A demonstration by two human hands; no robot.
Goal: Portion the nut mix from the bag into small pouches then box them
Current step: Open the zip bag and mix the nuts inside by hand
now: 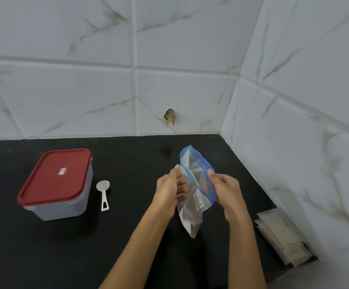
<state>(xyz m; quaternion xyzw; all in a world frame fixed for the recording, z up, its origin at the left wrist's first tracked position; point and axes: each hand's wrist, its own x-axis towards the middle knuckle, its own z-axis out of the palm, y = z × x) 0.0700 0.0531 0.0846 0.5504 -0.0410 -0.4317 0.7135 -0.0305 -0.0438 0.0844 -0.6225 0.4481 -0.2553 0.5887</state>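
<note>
A clear zip bag (194, 184) with a blue top band stands above the black counter (127, 236), its mouth pulled apart. My left hand (170, 190) pinches the left lip of the bag. My right hand (225, 190) pinches the right lip at the blue band. A little pale mix shows at the bag's bottom. A clear plastic box with a red lid (56, 182) sits closed at the left. Beside it lies a white measuring scoop (103, 192). A stack of small pale pouches (282, 236) lies at the right by the wall.
Marble-look tiled walls meet in a corner at the back right. A small brown stub (170, 116) sticks out of the back wall above the counter. The counter's right edge runs along the side wall.
</note>
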